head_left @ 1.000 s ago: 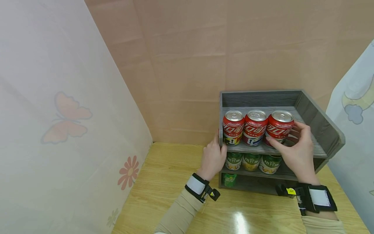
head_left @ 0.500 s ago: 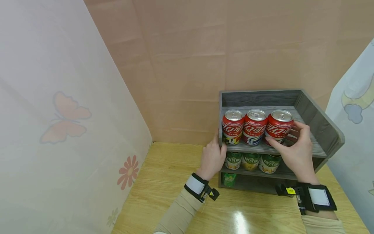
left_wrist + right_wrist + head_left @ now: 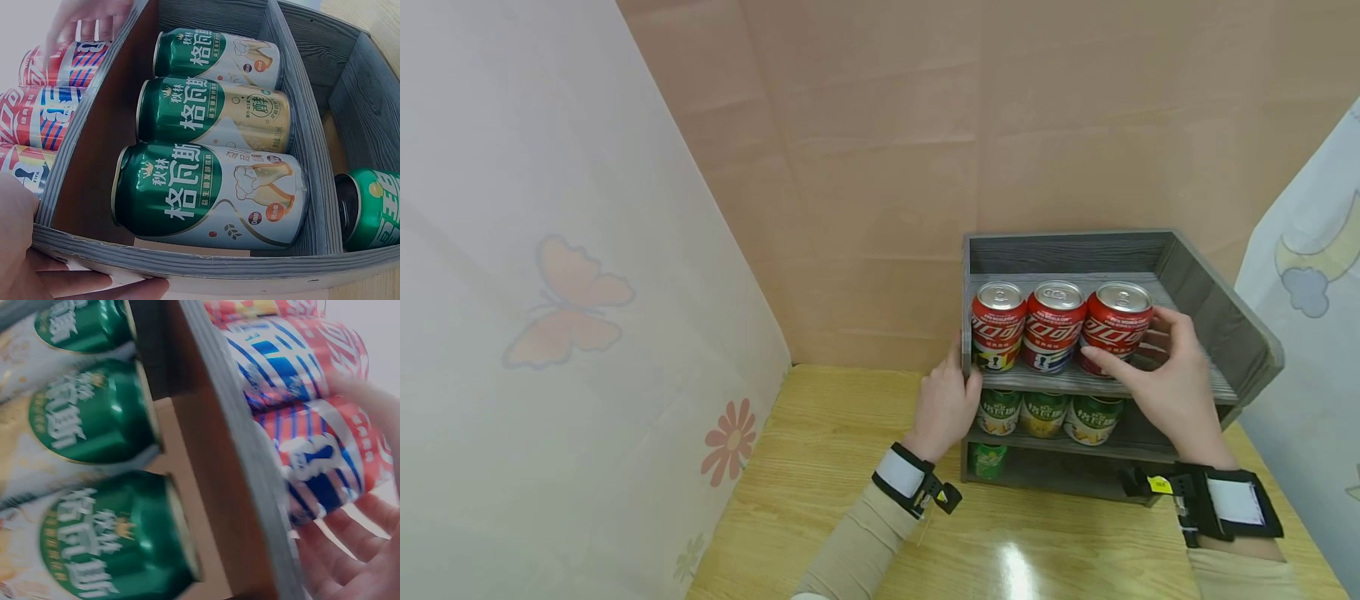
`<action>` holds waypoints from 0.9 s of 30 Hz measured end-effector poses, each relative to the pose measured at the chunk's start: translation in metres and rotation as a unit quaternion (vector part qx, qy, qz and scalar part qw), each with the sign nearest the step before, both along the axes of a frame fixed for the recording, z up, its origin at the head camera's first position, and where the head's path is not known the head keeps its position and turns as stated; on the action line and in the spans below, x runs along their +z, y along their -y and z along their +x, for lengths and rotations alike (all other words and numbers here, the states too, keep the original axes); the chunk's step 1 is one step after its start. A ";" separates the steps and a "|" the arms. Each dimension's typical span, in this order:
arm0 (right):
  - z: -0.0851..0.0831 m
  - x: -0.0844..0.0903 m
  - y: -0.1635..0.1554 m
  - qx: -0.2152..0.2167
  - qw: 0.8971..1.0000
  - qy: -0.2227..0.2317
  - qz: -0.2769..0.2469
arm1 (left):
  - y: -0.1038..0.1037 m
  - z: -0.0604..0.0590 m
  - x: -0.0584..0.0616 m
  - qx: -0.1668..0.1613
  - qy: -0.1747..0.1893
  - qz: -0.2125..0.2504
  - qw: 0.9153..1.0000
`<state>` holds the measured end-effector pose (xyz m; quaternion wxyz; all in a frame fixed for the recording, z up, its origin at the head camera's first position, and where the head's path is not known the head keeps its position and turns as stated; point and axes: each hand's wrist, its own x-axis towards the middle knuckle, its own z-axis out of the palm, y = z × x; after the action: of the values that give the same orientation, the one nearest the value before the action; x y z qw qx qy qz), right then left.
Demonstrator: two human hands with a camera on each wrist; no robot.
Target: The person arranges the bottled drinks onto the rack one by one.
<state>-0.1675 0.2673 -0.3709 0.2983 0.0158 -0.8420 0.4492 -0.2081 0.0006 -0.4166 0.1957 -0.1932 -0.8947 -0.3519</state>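
Note:
A grey wooden shelf (image 3: 1075, 242) with three levels stands on a wooden table. On its top level stand three red cola cans. My right hand (image 3: 1157, 379) holds the right red can (image 3: 1116, 321) between thumb in front and fingers behind. The fingers (image 3: 350, 550) show blurred beside that can (image 3: 325, 456) in the right wrist view. My left hand (image 3: 946, 408) grips the shelf's left wall, thumb on the front edge. The middle level holds three green cans (image 3: 212, 119) in a row. A lone green can (image 3: 988, 460) stands on the bottom level.
The table (image 3: 820, 467) stretches left of and in front of the shelf. A pale curtain with a butterfly print (image 3: 550, 333) closes the left side, another printed curtain (image 3: 1307, 333) hangs close to the shelf's right side. A pinkish wall stands behind.
My right wrist has shifted slightly to the right and the thumb now lies straighter along the right red can. The left hand and the cans have not moved.

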 end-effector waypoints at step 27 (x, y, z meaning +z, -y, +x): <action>-0.067 0.179 0.010 0.136 0.963 0.074 0.219 | 0.006 0.001 0.007 -0.025 0.044 -0.002 0.999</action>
<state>-0.2342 0.2574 -0.1920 0.1601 0.1616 -0.9296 0.2899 -0.2073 -0.0055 -0.4097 0.1463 -0.2003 -0.8979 -0.3636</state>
